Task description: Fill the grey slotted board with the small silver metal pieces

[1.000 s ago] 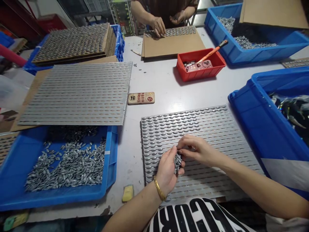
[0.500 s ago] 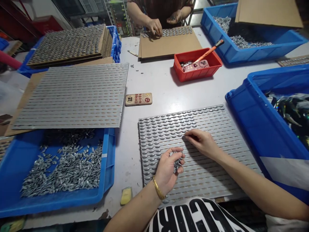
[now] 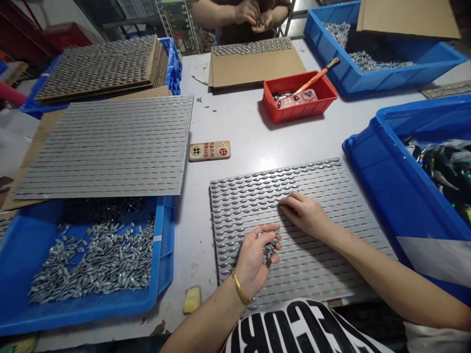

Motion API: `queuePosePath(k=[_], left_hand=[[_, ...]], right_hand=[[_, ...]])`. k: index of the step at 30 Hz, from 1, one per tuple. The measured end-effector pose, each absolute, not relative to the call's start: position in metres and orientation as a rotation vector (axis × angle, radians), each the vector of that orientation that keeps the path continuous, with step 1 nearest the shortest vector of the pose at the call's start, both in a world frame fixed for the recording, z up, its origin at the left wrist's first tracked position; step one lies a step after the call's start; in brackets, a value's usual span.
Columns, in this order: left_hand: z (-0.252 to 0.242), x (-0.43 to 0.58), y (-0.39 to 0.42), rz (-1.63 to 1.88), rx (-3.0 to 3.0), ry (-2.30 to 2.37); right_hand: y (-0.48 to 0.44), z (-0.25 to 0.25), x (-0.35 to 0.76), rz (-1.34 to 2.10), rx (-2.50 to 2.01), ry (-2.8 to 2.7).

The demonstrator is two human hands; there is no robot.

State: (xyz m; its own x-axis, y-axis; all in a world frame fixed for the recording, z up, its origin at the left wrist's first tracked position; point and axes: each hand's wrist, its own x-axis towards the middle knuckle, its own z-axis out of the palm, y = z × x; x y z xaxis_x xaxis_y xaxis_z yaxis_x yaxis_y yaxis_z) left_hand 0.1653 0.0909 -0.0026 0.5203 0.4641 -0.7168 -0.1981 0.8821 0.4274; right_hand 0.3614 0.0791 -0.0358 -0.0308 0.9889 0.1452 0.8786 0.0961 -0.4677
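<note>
My left hand point(image 3: 253, 260) is cupped around a handful of small grey leaf-shaped pieces point(image 3: 270, 249), low over the slotted grey board point(image 3: 312, 264). To its right and farther up, my right hand point(image 3: 304, 213) has thumb and fingers pinched at the board, by the end of a laid row. Whatever is between those fingertips is hidden. Rows of the same pieces point(image 3: 250, 189) fill the board's far left part; bare slotted lines run across the right and near parts.
At left, a blue bin point(image 3: 162, 264) holds loose pieces beneath another slotted board point(image 3: 106, 147). A phone point(image 3: 209, 151), a red tray point(image 3: 300, 105) and a yellow sponge point(image 3: 192, 300) lie on the table. Blue bin point(image 3: 371, 152) stands right. Opposite, a co-worker's hands point(image 3: 255, 17) hold small pieces.
My hands have barely moved, the right still pinched at the same row. Opposite, the co-worker's one hand has lifted off the cardboard sheet and gone to the other palm.
</note>
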Motion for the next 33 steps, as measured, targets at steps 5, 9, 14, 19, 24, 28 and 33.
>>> queuePosePath(k=[5, 9, 14, 19, 24, 28, 33], left_hand=[[-0.001, 0.166, 0.09, 0.417, 0.308, 0.993], [0.002, 0.167, 0.091, 0.433, 0.333, 0.986], [0.004, 0.167, 0.093, 0.474, 0.359, 0.985], [0.003, 0.169, 0.092, 0.514, 0.363, 0.959], [0.005, 0.179, 0.088, 0.518, 0.351, 0.928], [0.006, 0.182, 0.09, 0.483, 0.272, 0.954], [0.005, 0.174, 0.098, 0.498, 0.123, 0.932]], right_hand=[[0.079, -0.036, 0.359, 0.312, -1.865, -1.997], [0.081, -0.037, 0.361, 0.322, -1.893, -2.007], [0.073, -0.022, 0.359, 0.522, -1.772, -1.82], [0.058, -0.002, 0.342, 1.212, -1.413, -1.416], [0.047, -0.005, 0.325, 1.261, -1.307, -1.086], [0.041, -0.007, 0.336, 1.121, -1.44, -1.085], [0.05, -0.019, 0.375, 0.609, -1.704, -1.477]])
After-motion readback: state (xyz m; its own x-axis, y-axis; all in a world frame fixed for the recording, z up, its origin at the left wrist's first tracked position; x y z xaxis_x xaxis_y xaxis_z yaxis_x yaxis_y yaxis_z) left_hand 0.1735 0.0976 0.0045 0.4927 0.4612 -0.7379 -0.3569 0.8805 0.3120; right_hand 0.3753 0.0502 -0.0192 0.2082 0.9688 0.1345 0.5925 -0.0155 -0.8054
